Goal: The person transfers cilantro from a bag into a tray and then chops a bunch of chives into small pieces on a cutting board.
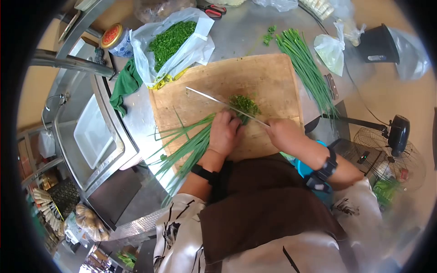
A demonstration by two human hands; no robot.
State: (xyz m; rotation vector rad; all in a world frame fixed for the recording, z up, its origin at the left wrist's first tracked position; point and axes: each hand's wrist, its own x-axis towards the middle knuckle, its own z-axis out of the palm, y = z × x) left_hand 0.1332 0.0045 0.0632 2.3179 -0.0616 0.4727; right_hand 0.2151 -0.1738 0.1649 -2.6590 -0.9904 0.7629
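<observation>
My left hand [224,132] presses a bunch of green chives [186,139] onto the wooden cutting board [191,102], its fingers curled over the stalks. The long ends trail left past the board's edge. A knife [211,97] is gripped by its handle in my right hand [282,133]. Its blade slants up and left across the board, just in front of my left fingers. Behind the blade lies a small heap of chopped chives [246,103]. The knife handle is hidden inside my right fist.
A plastic bag of chopped greens [205,38] sits beyond the board, near a green cloth [125,86] and a lidded jar [119,45]. Whole chives [305,63] lie right of the board, beside another knife handle [333,86]. A sink [119,150] is at left, a fan [398,136] at right.
</observation>
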